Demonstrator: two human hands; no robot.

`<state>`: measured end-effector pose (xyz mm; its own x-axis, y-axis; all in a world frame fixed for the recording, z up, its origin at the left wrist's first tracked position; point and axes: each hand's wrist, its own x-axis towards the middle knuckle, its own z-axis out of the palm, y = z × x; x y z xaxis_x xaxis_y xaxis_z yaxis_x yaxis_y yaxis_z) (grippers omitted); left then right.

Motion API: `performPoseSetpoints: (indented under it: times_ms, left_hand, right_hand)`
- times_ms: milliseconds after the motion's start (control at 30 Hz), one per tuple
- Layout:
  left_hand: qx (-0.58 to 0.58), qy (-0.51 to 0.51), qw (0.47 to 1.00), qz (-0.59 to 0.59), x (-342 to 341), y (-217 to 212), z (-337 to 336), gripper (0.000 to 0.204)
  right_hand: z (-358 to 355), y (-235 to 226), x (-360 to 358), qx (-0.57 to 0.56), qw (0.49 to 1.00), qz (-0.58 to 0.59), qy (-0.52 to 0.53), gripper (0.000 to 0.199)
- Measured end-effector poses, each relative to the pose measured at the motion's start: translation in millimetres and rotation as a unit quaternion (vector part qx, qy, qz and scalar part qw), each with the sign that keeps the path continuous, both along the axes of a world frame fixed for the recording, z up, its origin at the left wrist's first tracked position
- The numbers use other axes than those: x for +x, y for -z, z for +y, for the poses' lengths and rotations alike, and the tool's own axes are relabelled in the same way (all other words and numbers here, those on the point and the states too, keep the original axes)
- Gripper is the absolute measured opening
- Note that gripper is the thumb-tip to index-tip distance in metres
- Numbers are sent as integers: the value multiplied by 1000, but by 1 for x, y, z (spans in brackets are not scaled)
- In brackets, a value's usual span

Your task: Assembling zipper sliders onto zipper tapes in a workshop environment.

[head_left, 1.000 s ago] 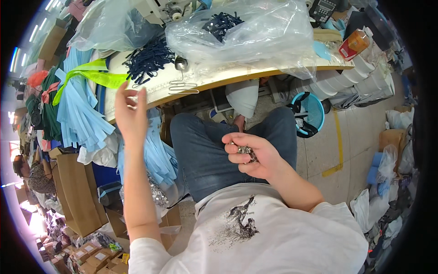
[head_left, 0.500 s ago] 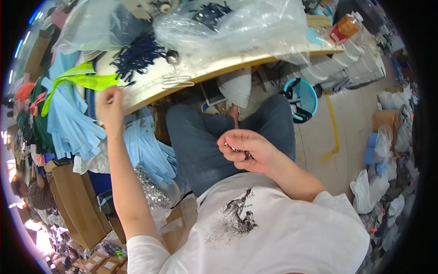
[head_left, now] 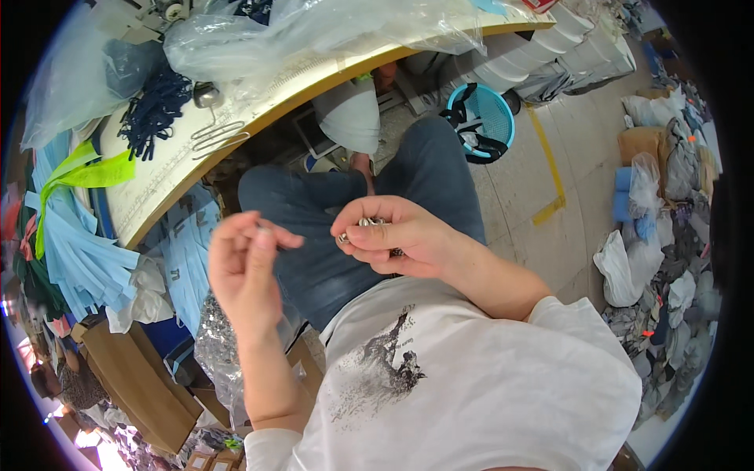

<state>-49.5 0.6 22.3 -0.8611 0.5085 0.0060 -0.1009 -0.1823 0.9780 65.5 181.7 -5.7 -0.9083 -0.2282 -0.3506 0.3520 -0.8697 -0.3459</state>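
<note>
Above my lap my right hand [head_left: 408,239] is closed around several small shiny metal pieces [head_left: 375,223], which peek out between thumb and fingers. Their exact kind is too small to make out. Just left of it, my left hand [head_left: 250,271] is raised with its fingers apart, and I see nothing between them. A small gap separates the two hands. Beyond the left hand, a bent metal wire rack [head_left: 218,140] rests at the table's edge, beside a small round metal piece [head_left: 206,95] and a bundle of navy strips [head_left: 157,110].
The white table [head_left: 259,106] curves across the top, with clear plastic sheeting [head_left: 314,39] on it. Neon yellow fabric [head_left: 102,174] and light blue strips [head_left: 82,247] hang at its left end. A blue basket [head_left: 491,118] stands on the floor; cardboard [head_left: 137,377] leans at lower left.
My left hand has come from the table edge by the neon fabric to beside my right hand, its fingers spreading. The right hand keeps hold of the metal pieces. The whole view has shifted.
</note>
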Motion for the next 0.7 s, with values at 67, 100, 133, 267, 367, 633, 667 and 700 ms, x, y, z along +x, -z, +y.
performPoseSetpoints:
  times_ms: [67,100,133,267,367,633,667,700]
  left_hand:
    - [26,29,996,-77,22,6,3,20]
    - [23,30,996,-79,31,8,4,20]
    - [15,31,995,-91,35,10,5,18]
    - [15,46,994,-101,44,15,3,18]
    - [1,22,991,-133,48,5,8,18]
    - [-89,45,994,52,50,0,5,15]
    - [-89,45,994,52,49,1,4,15]
    - [-102,51,991,74,47,1,4,16]
  right_hand:
    - [1,3,0,5,1000,1,8,18]
    - [1,4,0,12,1000,5,15,18]
    - [2,3,-1,12,1000,6,14,18]
    - [5,0,-1,9,1000,1,15,18]
    - [5,-1,0,28,999,10,14,17]
    - [2,-4,1,85,996,3,6,19]
    - [1,-5,1,87,996,8,0,19]
    - [1,-5,1,90,996,13,-5,20]
